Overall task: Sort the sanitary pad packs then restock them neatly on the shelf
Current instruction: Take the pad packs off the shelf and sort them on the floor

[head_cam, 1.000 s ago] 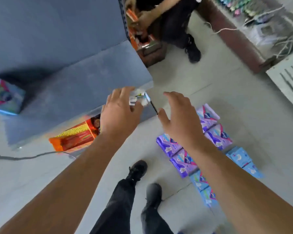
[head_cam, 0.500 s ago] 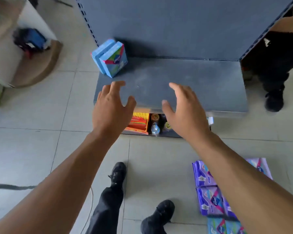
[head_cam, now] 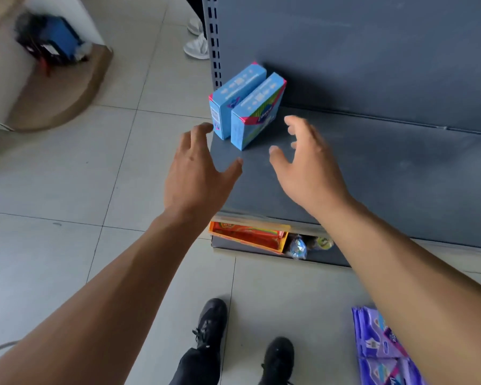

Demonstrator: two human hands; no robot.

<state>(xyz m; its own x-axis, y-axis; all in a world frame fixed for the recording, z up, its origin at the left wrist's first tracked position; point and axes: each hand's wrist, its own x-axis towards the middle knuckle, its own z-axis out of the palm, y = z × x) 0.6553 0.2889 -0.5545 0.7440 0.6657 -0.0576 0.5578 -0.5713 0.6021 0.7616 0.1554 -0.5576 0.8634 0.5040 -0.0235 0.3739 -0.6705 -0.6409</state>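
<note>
Nothing is reading cleanly. The right blue box (head_cam: 257, 112) on the shelf (head_cam: 386, 173) is showing a dark logo patch with a cursive white brand word on its face, blurred, can't make out the letters. White print rows are running along the top edges of it and the left blue box (head_cam: 228, 102), too small to read. The left box is also carrying a small square code-like mark on its end face, not legible. The purple packs (head_cam: 378, 345) on the floor are showing a script brand word at the bottom edge, cut off and unreadable. The orange carton (head_cam: 247, 236) under the shelf is showing print, blurred.
</note>
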